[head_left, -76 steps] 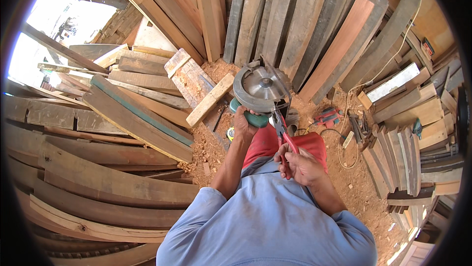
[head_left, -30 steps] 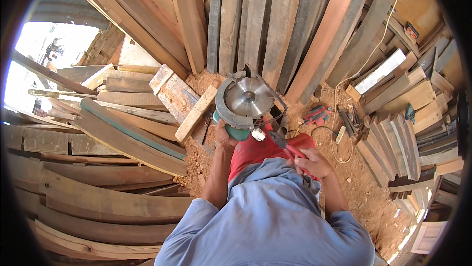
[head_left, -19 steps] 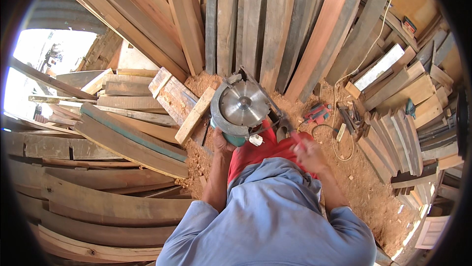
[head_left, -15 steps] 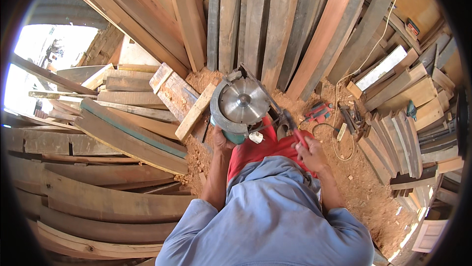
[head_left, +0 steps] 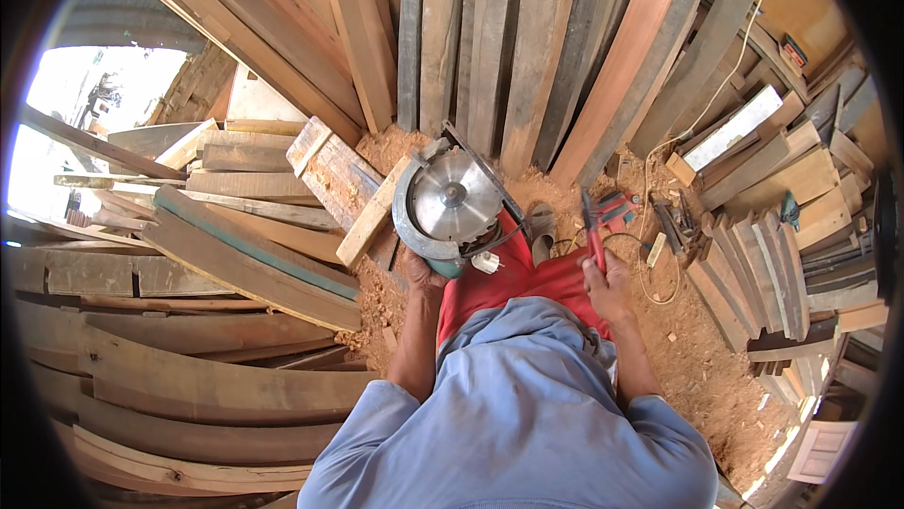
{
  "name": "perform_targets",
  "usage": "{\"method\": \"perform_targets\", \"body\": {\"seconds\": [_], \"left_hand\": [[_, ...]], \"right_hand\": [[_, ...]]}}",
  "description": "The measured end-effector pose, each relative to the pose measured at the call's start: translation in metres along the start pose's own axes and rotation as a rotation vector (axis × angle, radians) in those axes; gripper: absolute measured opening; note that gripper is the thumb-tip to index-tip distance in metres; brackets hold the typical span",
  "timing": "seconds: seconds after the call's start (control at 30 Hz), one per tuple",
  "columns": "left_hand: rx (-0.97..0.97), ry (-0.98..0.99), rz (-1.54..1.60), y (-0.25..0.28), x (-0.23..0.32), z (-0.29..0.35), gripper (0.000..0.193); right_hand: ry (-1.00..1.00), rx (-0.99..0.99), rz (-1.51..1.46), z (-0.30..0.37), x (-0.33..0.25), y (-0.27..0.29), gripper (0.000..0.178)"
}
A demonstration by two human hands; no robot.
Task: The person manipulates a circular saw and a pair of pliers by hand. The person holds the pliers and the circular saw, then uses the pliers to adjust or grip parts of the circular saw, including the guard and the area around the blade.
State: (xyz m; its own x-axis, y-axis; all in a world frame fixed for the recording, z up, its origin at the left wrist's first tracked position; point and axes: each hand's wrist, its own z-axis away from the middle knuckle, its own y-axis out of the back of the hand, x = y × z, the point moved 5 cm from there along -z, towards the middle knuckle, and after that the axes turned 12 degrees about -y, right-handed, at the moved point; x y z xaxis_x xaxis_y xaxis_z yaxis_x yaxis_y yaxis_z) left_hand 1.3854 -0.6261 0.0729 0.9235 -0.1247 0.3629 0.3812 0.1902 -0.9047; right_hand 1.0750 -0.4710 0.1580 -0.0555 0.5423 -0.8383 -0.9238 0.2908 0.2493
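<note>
My left hand (head_left: 424, 274) is closed around the body of a circular saw (head_left: 411, 217), held up over my lap with its round blade (head_left: 452, 194) facing up. The saw's flat base plate (head_left: 490, 170) stands along the blade's far right side. A white power plug (head_left: 486, 262) hangs beside the saw's near edge. Off to the right, my right hand (head_left: 609, 289) grips a red-handled tool (head_left: 594, 243) with a dark metal head, pointing away from me. Its exact kind is too blurred to tell. The tool is apart from the saw.
Long boards (head_left: 485, 48) lean in a row ahead. Curved planks (head_left: 217, 349) are stacked at left, beside a light wood block (head_left: 372, 212). Sawdust (head_left: 687, 358) covers the floor. A red power tool (head_left: 617, 211), a pale cord (head_left: 647, 264) and curved wood pieces (head_left: 753, 274) lie right.
My right hand has drawn the red-handled tool right, away from the saw's base plate, and turned it more upright. The saw has shifted slightly left and tilted.
</note>
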Motion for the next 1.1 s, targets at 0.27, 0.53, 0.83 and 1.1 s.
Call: {"method": "perform_targets", "body": {"seconds": [0.27, 0.53, 0.83, 1.1], "left_hand": [[0.005, -0.013, -0.061, 0.003, 0.002, -0.003, 0.049], [-0.011, -0.041, -0.187, -0.014, 0.001, 0.009, 0.052], [0.033, 0.012, -0.218, -0.027, -0.003, 0.010, 0.050], [0.052, -0.006, -0.244, -0.020, -0.006, 0.010, 0.046]], "right_hand": [[0.267, 0.136, 0.185, -0.001, -0.027, -0.018, 0.021], [0.127, -0.090, 0.042, -0.003, 0.014, -0.034, 0.021], [0.071, -0.010, 0.159, 0.015, 0.005, -0.035, 0.020], [0.048, 0.006, 0.119, 0.011, 0.024, -0.032, 0.022]]}}
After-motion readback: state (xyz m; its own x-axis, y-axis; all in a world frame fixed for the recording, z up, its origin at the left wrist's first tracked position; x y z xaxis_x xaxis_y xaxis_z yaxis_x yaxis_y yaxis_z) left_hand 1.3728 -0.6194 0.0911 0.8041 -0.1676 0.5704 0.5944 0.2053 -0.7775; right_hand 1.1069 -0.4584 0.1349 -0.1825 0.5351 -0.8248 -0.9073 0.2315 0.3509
